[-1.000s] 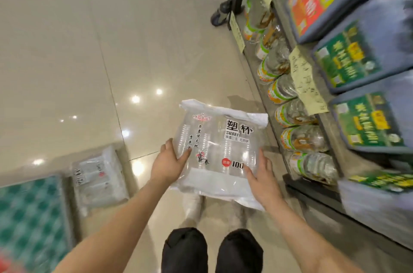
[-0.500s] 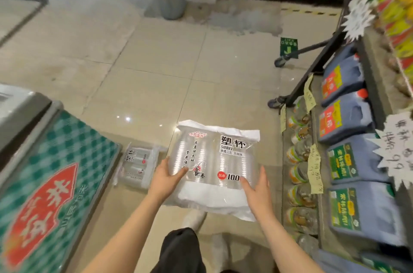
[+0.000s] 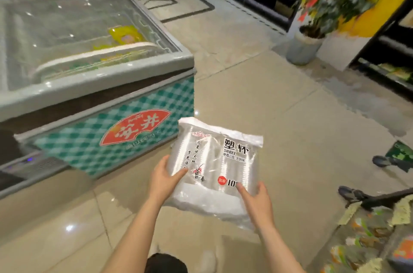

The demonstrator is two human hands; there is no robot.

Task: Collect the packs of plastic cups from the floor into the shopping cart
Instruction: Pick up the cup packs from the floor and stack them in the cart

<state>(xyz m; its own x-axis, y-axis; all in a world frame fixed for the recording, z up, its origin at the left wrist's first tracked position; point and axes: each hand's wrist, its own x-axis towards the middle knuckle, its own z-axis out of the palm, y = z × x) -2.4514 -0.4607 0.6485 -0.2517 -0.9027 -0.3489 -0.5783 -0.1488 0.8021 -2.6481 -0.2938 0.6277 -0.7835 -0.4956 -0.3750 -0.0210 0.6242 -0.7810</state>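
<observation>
- Since the earlier frame the view had swung left: the freezer filled the far left, the oil shelf had slid out to the right edge, and the second pack on the floor had gone from sight.
- Both hands were clamped on the pack, the left hand at its near-left edge, the right hand at its near-right corner, thumbs on top.
- It hung in the air above the floor, just right of the freezer.
- No cart showed.
- I judged it light but bulky, the film slick and the thin cups easy to crush.
- Gripping the side edges, spread wide, seemed best, with no squeezing of the middle.
</observation>
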